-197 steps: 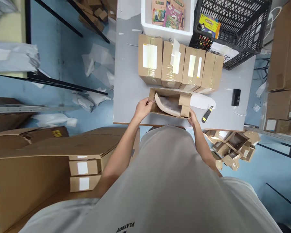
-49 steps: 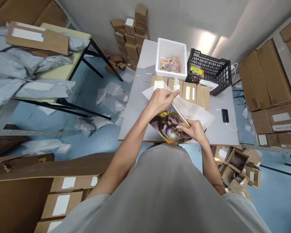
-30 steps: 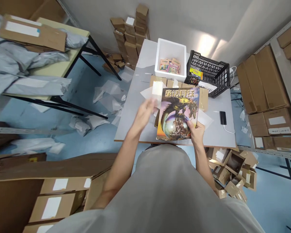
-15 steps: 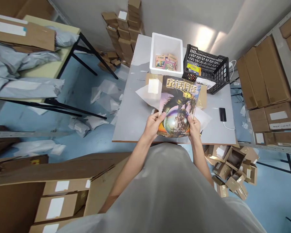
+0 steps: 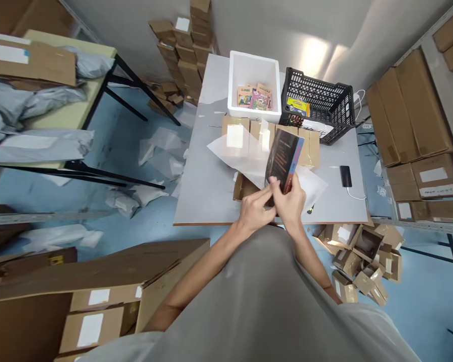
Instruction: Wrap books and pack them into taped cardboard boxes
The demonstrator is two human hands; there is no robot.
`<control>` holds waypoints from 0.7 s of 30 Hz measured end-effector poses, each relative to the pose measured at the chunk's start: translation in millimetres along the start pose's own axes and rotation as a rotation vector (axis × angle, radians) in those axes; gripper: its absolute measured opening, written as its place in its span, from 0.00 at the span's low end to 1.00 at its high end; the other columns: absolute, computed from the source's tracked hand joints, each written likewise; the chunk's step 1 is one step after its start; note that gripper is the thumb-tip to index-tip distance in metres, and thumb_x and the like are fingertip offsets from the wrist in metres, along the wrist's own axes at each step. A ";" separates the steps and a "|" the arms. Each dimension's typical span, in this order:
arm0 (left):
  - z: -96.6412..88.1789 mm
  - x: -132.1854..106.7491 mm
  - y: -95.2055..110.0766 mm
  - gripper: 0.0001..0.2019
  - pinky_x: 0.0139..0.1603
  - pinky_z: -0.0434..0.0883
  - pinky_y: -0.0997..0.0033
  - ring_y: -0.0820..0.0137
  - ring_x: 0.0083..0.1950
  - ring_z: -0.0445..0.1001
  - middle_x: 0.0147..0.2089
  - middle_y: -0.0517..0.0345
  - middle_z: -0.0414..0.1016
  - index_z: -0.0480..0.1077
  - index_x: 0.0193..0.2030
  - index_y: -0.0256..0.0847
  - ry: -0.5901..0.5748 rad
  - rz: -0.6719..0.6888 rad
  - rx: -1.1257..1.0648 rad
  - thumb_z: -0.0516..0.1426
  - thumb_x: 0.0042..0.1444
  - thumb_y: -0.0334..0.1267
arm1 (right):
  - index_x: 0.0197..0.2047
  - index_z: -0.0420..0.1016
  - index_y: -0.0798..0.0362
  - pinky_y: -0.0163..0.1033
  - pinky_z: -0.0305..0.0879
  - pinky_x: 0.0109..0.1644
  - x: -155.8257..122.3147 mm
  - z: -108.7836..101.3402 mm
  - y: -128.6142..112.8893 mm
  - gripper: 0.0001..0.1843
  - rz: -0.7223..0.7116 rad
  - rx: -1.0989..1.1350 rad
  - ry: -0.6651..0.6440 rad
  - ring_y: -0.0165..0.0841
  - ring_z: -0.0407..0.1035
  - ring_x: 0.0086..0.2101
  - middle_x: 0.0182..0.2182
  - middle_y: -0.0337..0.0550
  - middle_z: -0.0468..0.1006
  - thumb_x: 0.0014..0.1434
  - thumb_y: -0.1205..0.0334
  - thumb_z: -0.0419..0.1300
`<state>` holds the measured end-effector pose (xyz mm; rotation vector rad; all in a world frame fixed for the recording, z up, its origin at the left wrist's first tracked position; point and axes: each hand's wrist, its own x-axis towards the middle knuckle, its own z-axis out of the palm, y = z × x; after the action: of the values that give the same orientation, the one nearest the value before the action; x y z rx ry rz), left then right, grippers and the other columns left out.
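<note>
Currently, right hand (image 5: 291, 201) grips a dark-covered book (image 5: 281, 156) near its lower end, tilted above the table (image 5: 207, 201); left hand (image 5: 255, 208) half-curled at its bottom edge, pinching or not, cannot tell. Book seems fully out of the open carton (image 5: 242, 188) and white paper (image 5: 226, 151); not set down yet. Its print: too small to read. Farther: labels (image 5: 234, 134) on taped cartons (image 5: 309, 147), illegible; black crate's (image 5: 320, 90) sheet (image 5: 317, 127), dark marks, unreadable.

No wording is readable. Towards two o'clock, print on the dark glossy book (image 5: 280, 156) is too small, and characters on the white paper sign (image 5: 317, 127) of the black plastic lattice crate (image 5: 337, 107) blur, like the white strip label (image 5: 438, 191) at three o'clock.
</note>
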<state>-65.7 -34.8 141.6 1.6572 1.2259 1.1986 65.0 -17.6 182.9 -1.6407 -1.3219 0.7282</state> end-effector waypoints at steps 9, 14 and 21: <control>-43.5 34.5 -52.0 0.39 0.69 0.81 0.44 0.42 0.68 0.83 0.58 0.39 0.88 0.83 0.57 0.37 0.046 -0.505 -0.616 0.71 0.57 0.73 | 0.50 0.87 0.48 0.46 0.82 0.56 23.2 -23.3 14.3 0.25 0.120 0.544 -0.205 0.43 0.85 0.49 0.47 0.44 0.91 0.64 0.37 0.75; -43.4 36.2 -45.4 0.33 0.55 0.85 0.56 0.51 0.53 0.89 0.51 0.46 0.90 0.83 0.53 0.39 0.009 -0.582 -0.826 0.78 0.52 0.63 | 0.53 0.86 0.49 0.52 0.83 0.62 31.2 -20.6 37.7 0.27 0.196 0.585 -0.215 0.47 0.85 0.53 0.50 0.47 0.92 0.63 0.36 0.75; -28.8 37.2 -25.0 0.30 0.60 0.81 0.62 0.55 0.57 0.86 0.56 0.47 0.89 0.82 0.57 0.40 0.151 -0.333 -0.403 0.70 0.63 0.66 | 0.67 0.82 0.48 0.61 0.73 0.76 37.5 -11.3 57.7 0.40 0.092 0.350 -0.051 0.52 0.74 0.71 0.70 0.55 0.81 0.60 0.32 0.76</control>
<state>-96.0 8.7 136.2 1.0407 1.1980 1.2731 110.2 12.8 139.4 -1.4139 -1.0866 1.0011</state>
